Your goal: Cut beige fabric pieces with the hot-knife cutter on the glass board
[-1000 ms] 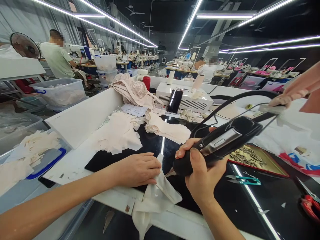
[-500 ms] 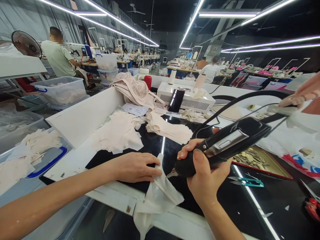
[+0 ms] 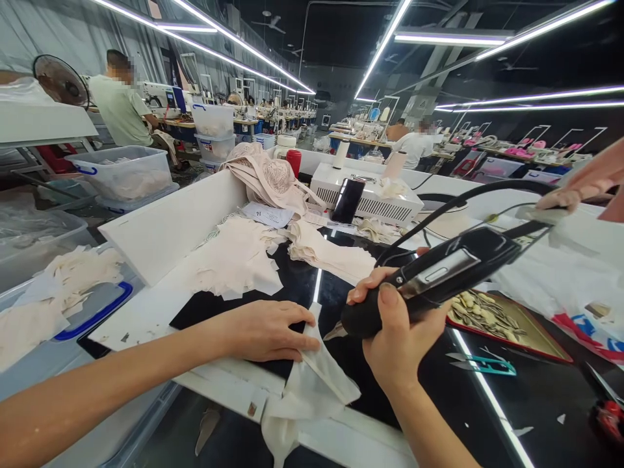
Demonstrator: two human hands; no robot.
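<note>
My left hand [image 3: 266,328] lies flat on a pale fabric piece [image 3: 312,383] that drapes over the front edge of the black glass table [image 3: 439,396]. My right hand [image 3: 394,325] grips a black corded cutting tool [image 3: 433,276]. The tool's metal tip [image 3: 334,333] touches the fabric just right of my left fingers. A black cable [image 3: 468,195] arcs from the tool up toward the right.
Stacks of cream fabric pieces [image 3: 234,257] lie behind my hands. A tray of small pale pieces [image 3: 487,315], teal snips [image 3: 482,364] and red scissors [image 3: 607,416] sit to the right. Another person's hand [image 3: 585,179] reaches in at the right. Bins [image 3: 121,172] stand left.
The view has shifted slightly; my hands and the tool keep nearly the same pose on the fabric, with the tool tip still at the cloth.
</note>
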